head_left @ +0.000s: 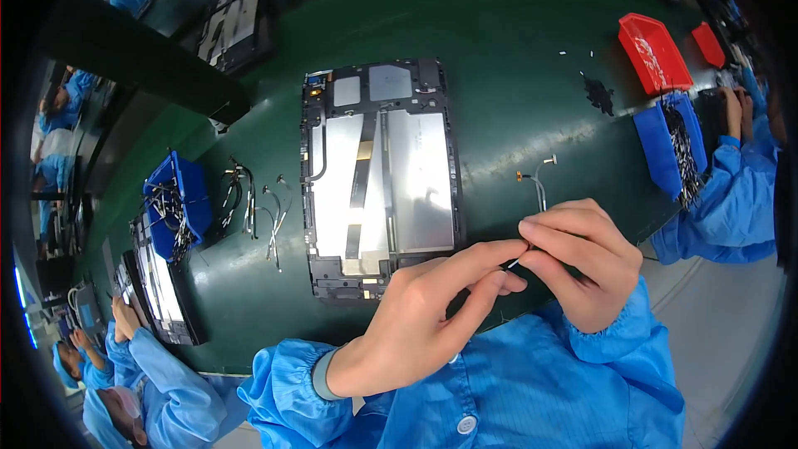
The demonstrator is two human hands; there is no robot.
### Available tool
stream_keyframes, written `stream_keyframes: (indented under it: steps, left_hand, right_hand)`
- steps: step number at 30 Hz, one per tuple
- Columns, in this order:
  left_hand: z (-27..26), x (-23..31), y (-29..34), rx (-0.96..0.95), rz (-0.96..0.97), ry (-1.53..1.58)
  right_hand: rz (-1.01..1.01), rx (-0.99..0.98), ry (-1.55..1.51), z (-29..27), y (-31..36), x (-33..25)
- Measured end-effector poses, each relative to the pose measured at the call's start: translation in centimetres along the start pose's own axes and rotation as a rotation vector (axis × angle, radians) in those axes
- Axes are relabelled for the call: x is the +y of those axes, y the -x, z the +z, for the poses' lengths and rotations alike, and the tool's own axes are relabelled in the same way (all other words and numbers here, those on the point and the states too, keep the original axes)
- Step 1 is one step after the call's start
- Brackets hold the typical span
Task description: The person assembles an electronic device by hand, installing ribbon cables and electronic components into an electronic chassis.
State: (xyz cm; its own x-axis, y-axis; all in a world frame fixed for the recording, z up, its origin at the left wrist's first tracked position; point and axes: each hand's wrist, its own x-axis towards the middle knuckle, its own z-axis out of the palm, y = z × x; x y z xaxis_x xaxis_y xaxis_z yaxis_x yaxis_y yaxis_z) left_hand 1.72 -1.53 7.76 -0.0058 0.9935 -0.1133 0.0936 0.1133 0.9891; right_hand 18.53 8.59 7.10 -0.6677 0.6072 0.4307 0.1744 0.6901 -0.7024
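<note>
My left hand [449, 295] and my right hand [582, 262] meet in front of me, right of the tablet, fingertips pinched close together. Between them shows a short white-and-dark bit of a thin cable [513, 264]; the fingers hide most of it. Just beyond my right hand, two grey cable ends [539, 187] stick out, one with an orange connector and one with a white connector. Whether these join the piece in my fingers I cannot tell. An opened tablet [424, 183], with silver plates and a dark ribbon strip inside, lies on the green table left of my hands.
Several loose cables [273, 216] lie left of the tablet, near a blue bin [193, 191] of cables. At right are a red bin [657, 46] and another blue bin [657, 150]. More opened tablets [162, 274] lie at left. Co-workers in blue sit on both sides.
</note>
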Motion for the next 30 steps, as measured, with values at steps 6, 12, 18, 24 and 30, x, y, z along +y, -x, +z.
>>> stream_keyframes:
  steps: [6, 12, 18, 24, 30]
  left_hand:
    - [0.5, -0.7, -0.2, -0.003, 0.14, -0.037]
    - [2.1, -1.3, 0.4, 0.175, 0.002, 0.166]
    - [2.1, -1.5, 0.6, 0.262, 0.19, -0.13]
    - [1.9, -1.7, 0.5, 0.317, 0.328, -0.178]
    - [-3.1, -4.7, 6.5, 0.69, -0.019, -0.212]
  right_hand:
    - [0.222, -0.051, -0.428, -0.6, 0.1, 1.3]
    - [-0.142, 0.18, 0.057, 0.3, 1.0, -0.8]
    - [-0.114, 0.066, -0.105, 1.5, 0.8, 0.7]
    - [-0.196, 0.084, 0.223, 0.2, -0.2, 0.1]
    - [0.209, 0.463, 0.529, -15.3, -9.8, 15.3]
